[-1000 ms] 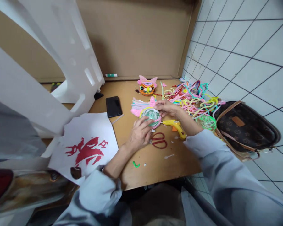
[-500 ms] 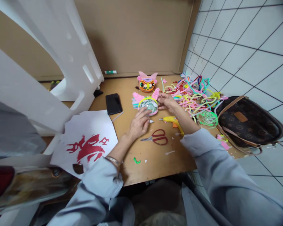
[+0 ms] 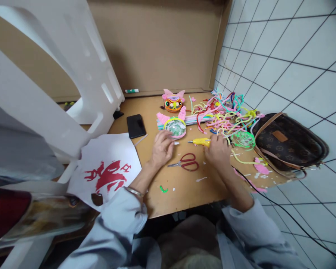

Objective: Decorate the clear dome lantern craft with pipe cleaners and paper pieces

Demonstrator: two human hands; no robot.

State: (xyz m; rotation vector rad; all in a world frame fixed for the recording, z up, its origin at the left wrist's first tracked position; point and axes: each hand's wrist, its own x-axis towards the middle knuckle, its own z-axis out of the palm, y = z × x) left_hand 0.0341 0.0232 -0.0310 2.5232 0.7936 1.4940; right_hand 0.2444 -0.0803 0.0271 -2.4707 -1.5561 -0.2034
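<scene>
A round green-and-white craft piece (image 3: 176, 128) with a yellow rim and pink ears lies on the wooden table (image 3: 182, 198). My left hand (image 3: 161, 148) rests at its lower left edge, fingers curled; whether they pinch anything is hidden. My right hand (image 3: 218, 150) is wrapped round the handle of the yellow glue gun (image 3: 201, 141), whose nozzle points left toward the craft piece. Red-handled scissors (image 3: 188, 163) lie below, between my hands. Behind the piece stands a finished-looking lion head (image 3: 173, 102) with pink ears and an orange face.
Tangled pipe cleaners (image 3: 226, 112) and a green coil (image 3: 243, 140) lie at the right, beside a brown bag (image 3: 291, 142). A black phone (image 3: 136, 126) and white paper with red shapes (image 3: 106, 172) are at the left. A black cord trails off at the lower right.
My right hand has left the craft piece's right side, moved down and right, and taken hold of the glue gun. My left hand has shifted slightly left and down.
</scene>
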